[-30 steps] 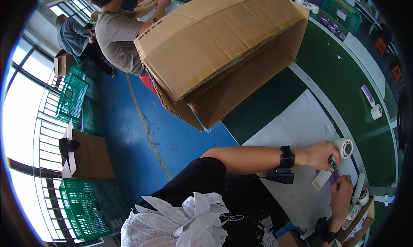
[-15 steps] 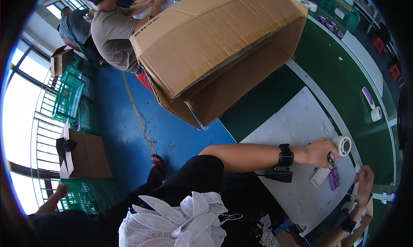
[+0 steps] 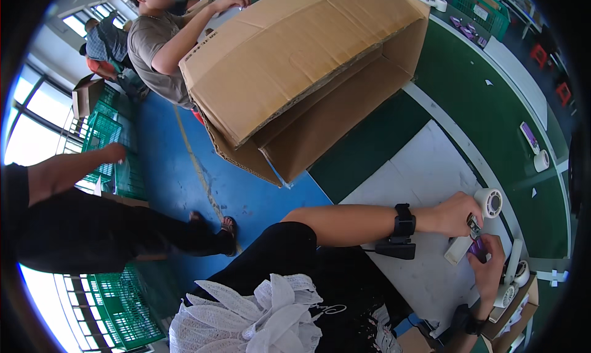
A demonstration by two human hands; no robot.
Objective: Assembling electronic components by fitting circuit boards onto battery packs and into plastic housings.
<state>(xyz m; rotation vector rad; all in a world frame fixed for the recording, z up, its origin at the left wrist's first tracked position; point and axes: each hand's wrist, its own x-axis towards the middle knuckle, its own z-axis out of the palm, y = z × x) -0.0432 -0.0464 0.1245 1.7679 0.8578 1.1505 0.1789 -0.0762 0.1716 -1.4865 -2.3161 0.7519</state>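
- My left hand [image 3: 457,212] rests on the white table [image 3: 425,168] beside a roll of tape [image 3: 491,202]; its fingers are curled together around a small dark clip-like piece [image 3: 473,224], though I cannot tell how firmly.
- My right hand [image 3: 489,270] comes up from below, fingers pinched on a small purple thing [image 3: 477,249], just under the left hand and touching a white stick-shaped piece [image 3: 457,250].
- Risk, as I judge it: both hands crowd one small spot, so the purple thing could slip out of my pinch and drop off the near table edge.
- The tape roll sits right against my left knuckles; a nudge could send it rolling.
- The big cardboard box [image 3: 308,64] leans over the table's far edge, steadied by another person's hand [image 3: 231,1]; if it tips, it comes towards my work.
- Counted: one big box, one tape roll by my hand, one more roll [image 3: 542,160] well apart on the green strip, one purple thing in my fingers, one black wristband [image 3: 404,220].
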